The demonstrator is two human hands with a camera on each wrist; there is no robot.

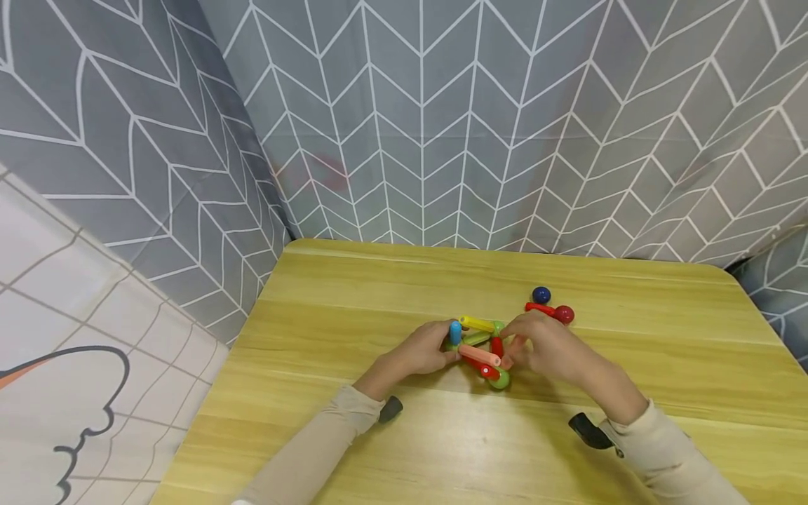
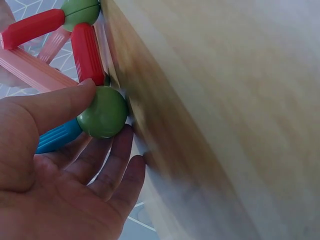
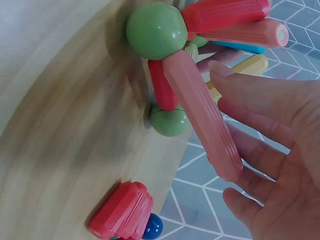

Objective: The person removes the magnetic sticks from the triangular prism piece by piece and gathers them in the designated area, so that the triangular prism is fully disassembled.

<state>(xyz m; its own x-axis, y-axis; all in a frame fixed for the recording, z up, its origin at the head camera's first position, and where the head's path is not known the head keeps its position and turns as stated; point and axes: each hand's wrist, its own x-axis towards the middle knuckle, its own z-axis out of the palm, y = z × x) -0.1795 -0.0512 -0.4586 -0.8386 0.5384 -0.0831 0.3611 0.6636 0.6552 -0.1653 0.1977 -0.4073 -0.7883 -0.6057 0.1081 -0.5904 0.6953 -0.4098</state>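
A frame of chunky toy building rods and green balls lies on the table between both hands. In the left wrist view my left hand [image 2: 75, 165] pinches a green ball [image 2: 103, 112] at one corner, thumb on top and fingertips beneath. A red rod [image 2: 87, 52] and a blue rod [image 2: 59, 136] join that ball. On the other side my right hand [image 3: 270, 135] holds a pink rod [image 3: 202, 117], its fingers passing behind it. That rod meets a nearer green ball [image 3: 156, 31]. A yellow rod [image 1: 477, 324] sticks out at the far side of the frame.
Behind the right hand lie a loose red rod [image 1: 539, 308], a dark red ball [image 1: 564, 315] and a dark blue ball [image 1: 541, 294]. The wooden table [image 1: 454, 449] ends at a patterned grey curtain [image 1: 442, 140]. A black wrist device [image 1: 590, 430] hangs by the right sleeve.
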